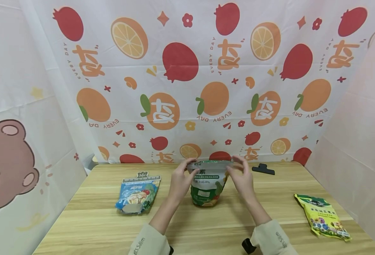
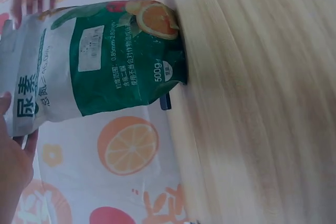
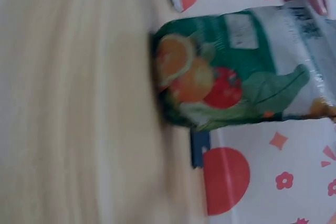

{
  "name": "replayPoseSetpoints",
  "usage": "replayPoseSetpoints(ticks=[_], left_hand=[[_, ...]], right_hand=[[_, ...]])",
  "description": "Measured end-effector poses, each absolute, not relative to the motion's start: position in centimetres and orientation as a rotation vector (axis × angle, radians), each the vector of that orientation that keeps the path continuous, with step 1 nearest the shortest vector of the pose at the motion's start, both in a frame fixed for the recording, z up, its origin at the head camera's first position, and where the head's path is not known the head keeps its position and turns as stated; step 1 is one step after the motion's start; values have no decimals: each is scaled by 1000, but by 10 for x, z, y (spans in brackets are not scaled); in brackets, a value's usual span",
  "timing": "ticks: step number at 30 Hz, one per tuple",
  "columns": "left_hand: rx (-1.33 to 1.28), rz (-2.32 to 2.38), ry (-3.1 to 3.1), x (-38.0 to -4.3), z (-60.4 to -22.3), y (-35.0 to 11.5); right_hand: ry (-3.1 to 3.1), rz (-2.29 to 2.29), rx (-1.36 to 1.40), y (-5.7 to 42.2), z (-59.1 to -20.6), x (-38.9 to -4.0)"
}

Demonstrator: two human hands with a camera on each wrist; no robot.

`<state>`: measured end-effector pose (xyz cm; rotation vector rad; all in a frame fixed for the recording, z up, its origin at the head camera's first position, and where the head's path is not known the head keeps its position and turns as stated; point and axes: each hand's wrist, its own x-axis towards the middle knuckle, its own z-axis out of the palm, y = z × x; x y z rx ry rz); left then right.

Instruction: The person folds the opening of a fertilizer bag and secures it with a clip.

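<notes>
Now the left hand [image 1: 179,180] and right hand [image 1: 243,180] pinch the top corners of a green-and-white shiny bag [image 1: 204,185], upright between them, about as near to each.

Head view: bright, even, diffuse light, source outside frame; patterned cloth [image 1: 187,88] pale and crisp, desk [image 1: 95,223] warm-toned, soft shadow at base of bag [image 1: 207,187]. Wide-angle stretch toward frame edges. Left wrist view: dimmer, cooler, hazy; large print on bag readable, right hand's fingers [image 2: 18,6] blurred near upper left corner. Right wrist view: low contrast, strongly smeared; desk grain streaked, fruit motifs on bag soft-edged.
</notes>
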<state>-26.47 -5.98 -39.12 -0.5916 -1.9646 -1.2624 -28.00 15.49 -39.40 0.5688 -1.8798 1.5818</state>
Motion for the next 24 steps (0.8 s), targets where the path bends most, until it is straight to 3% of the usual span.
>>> replayPoseSetpoints(ticks=[5,9,18,24], left_hand=[[-634,-1096,-1969,-266,-390,-58],[-587,-1207,-2005,-267,-387,-58],[-487,-1589,-2085,-272,-386,-58],[-454,-1671,-2094,-256,-367,-56]], right_hand=[[-1398,794,880,155,-392,-285],[-1406,489,1118,154,-392,-292],[-1561,339,1159,155,-398,-303],[-1598,297,1149,154,-399,-311]])
